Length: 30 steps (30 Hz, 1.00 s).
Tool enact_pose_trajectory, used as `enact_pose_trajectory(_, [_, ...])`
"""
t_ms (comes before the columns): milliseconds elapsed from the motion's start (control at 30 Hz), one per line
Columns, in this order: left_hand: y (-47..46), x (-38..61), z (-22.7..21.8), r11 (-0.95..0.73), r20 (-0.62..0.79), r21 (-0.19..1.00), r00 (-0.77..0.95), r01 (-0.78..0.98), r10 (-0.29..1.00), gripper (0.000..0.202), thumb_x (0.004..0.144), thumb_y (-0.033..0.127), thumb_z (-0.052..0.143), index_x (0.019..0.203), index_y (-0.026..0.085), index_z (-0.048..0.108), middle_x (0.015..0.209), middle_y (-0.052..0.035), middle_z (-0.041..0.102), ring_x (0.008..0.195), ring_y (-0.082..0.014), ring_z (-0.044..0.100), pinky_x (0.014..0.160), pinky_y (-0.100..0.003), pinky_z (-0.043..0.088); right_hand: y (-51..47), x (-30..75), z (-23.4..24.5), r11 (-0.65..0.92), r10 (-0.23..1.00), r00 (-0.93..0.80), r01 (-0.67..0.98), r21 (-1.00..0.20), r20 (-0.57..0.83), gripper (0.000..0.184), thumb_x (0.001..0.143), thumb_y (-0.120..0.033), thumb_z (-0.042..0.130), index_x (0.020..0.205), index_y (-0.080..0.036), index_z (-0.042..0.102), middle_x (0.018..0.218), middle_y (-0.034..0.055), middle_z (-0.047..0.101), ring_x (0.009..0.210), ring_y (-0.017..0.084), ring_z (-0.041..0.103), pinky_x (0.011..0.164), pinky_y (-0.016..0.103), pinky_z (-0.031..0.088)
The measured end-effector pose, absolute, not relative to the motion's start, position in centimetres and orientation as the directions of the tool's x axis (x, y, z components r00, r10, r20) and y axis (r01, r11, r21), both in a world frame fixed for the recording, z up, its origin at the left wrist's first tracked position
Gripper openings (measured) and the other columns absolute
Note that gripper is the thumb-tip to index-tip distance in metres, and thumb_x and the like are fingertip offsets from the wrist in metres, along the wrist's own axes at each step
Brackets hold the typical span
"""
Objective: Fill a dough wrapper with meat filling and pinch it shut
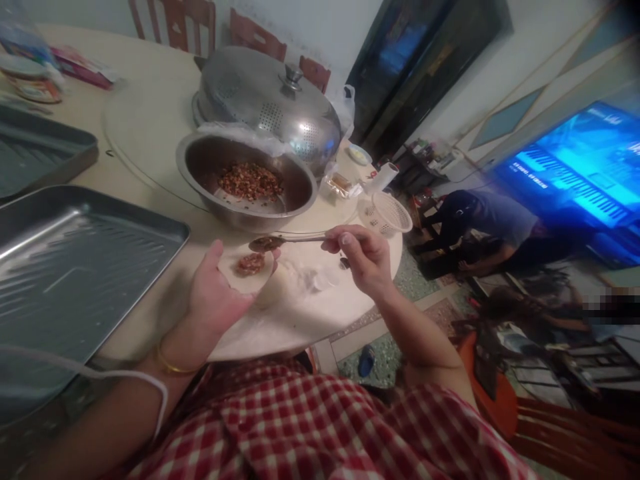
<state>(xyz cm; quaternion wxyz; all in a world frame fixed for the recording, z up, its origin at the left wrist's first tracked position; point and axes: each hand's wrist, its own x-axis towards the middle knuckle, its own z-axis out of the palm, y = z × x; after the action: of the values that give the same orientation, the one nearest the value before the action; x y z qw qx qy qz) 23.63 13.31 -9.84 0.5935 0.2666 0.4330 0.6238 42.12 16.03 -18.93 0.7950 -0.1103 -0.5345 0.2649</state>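
Observation:
My left hand (215, 293) lies palm up over the table, cupping a round dough wrapper (237, 280) with a lump of brown filling (250, 264) on it. My right hand (363, 257) pinches the handle of a metal spoon (287, 239). The spoon's bowl carries filling and hovers just above the wrapper. Behind the hands stands a steel bowl (200, 167) holding more of the chopped brown filling (250, 181).
Two grey metal trays (75, 260) (40, 150) lie on the round table's left side. A steel lid (270, 100) sits behind the bowl, a small white basket (387, 213) near the table's right edge. A person (480, 227) sits low on the floor by a bright screen (580, 173).

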Motion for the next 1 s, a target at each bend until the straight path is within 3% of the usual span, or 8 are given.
enact_pose_trajectory(233, [14.3,23.2,-10.6,0.002,-0.153,0.835,-0.23,-0.55,0.961,0.056,0.106,0.041,0.036,0.146,0.004,0.048,0.106,-0.0156,0.075,0.097,-0.0264,0.073,0.077,-0.039,0.066,16.5,41.3,-19.8,0.851,0.522,0.321,-0.13,-0.51,0.79,0.031,0.1,-0.046,0.055,0.092,-0.021,0.07,0.078,0.0,0.075,0.066,0.009,0.072,0.061,0.02,0.059])
enact_pose_trajectory(400, [14.2,23.8,-10.6,0.046,-0.192,0.834,-0.21,-0.551,0.959,0.058,0.106,0.041,0.031,0.142,0.003,0.052,0.105,-0.0194,0.075,0.097,-0.0285,0.074,0.073,-0.035,0.065,17.2,40.6,-19.5,0.906,0.391,0.264,0.055,-0.419,0.882,0.025,0.102,-0.035,0.051,0.093,-0.019,0.068,0.084,0.0021,0.077,0.069,0.009,0.072,0.067,0.022,0.058])
enact_pose_trajectory(500, [14.3,23.9,-10.5,0.069,-0.202,0.85,-0.202,-0.523,0.958,0.06,0.105,0.042,0.029,0.144,0.001,0.05,0.102,-0.02,0.075,0.089,-0.0291,0.075,0.067,-0.037,0.065,17.4,40.3,-19.2,0.911,0.375,0.224,0.09,-0.403,0.899,0.023,0.101,-0.03,0.051,0.091,-0.018,0.068,0.082,0.0028,0.076,0.07,0.01,0.072,0.068,0.023,0.056])
enact_pose_trajectory(600, [14.5,23.7,-10.4,0.08,-0.228,0.831,-0.206,-0.551,0.952,0.058,0.106,0.041,0.03,0.144,0.001,0.049,0.098,-0.0172,0.075,0.087,-0.0274,0.075,0.069,-0.037,0.066,17.7,40.1,-19.1,0.856,0.511,0.203,-0.031,-0.517,0.835,0.026,0.1,-0.036,0.053,0.09,-0.018,0.068,0.075,0.0015,0.074,0.065,0.009,0.069,0.064,0.022,0.054])
enact_pose_trajectory(767, [15.0,23.5,-10.4,0.101,-0.28,0.826,-0.248,-0.554,0.927,0.055,0.107,0.039,0.028,0.142,0.002,0.051,0.093,-0.0142,0.075,0.086,-0.0252,0.076,0.071,-0.036,0.066,19.2,40.0,-18.7,0.627,0.77,0.144,-0.352,-0.695,0.621,0.029,0.09,-0.045,0.061,0.083,-0.018,0.066,0.059,-0.0023,0.068,0.05,0.007,0.058,0.051,0.019,0.048])
enact_pose_trajectory(867, [15.2,23.5,-10.5,0.112,-0.295,0.832,-0.262,-0.543,0.919,0.057,0.107,0.039,0.03,0.143,0.001,0.05,0.093,-0.0151,0.076,0.088,-0.0276,0.076,0.069,-0.038,0.066,20.9,40.0,-18.3,0.377,0.904,0.032,-0.526,-0.763,0.426,0.021,0.086,-0.035,0.063,0.074,-0.017,0.063,0.052,-0.0035,0.064,0.043,0.006,0.054,0.044,0.017,0.045])
enact_pose_trajectory(1000, [15.2,23.9,-10.5,0.145,-0.331,0.836,-0.276,-0.53,0.902,0.057,0.107,0.04,0.029,0.143,0.002,0.051,0.096,-0.0175,0.076,0.09,-0.0266,0.076,0.073,-0.037,0.065,22.8,40.1,-18.4,0.092,0.982,-0.08,-0.598,-0.796,0.174,0.018,0.087,-0.017,0.051,0.07,-0.017,0.058,0.047,-0.0032,0.061,0.037,0.007,0.051,0.038,0.016,0.043])
